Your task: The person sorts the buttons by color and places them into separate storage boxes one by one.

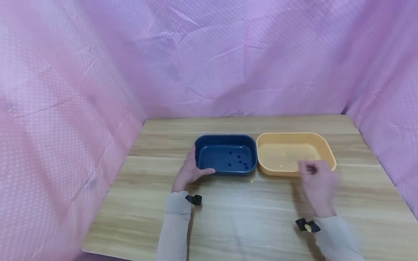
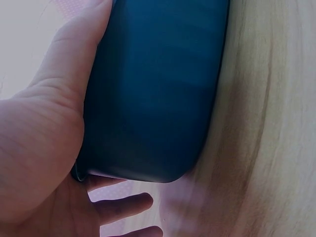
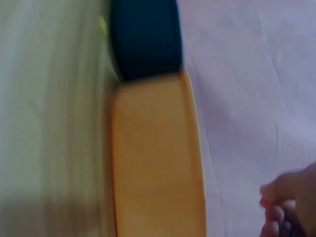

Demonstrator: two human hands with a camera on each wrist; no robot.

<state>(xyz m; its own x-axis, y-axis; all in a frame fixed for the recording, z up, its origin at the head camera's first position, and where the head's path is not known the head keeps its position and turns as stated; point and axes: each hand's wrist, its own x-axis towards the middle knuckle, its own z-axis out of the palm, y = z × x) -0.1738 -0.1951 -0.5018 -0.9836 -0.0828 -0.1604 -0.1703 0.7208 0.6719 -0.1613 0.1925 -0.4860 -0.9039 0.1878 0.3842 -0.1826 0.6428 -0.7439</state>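
My left hand (image 1: 191, 169) rests on the left end of a dark blue tray (image 1: 225, 173). Its thumb (image 2: 74, 54) lies straight along the front rim, and the other fingers reach past the end wall. Several small dark blue button-like discs (image 1: 240, 162) lie inside. Touching that tray's right end is an orange-yellow tray (image 1: 294, 135) with small yellow rings (image 1: 281, 166) in it. Over its front right rim, my right hand (image 1: 318, 183) is blurred, with thumb and fingertips drawn together. Nothing between them can be made out. One more yellow ring (image 1: 251, 181) lies on the table in front of the trays.
Both trays stand on a wood-grain table (image 1: 228, 221). Pink dotted cloth (image 1: 209, 65) hangs behind the table and along its sides. Black wrist devices are strapped at the left cuff (image 1: 196, 199) and the right cuff (image 1: 307, 225).
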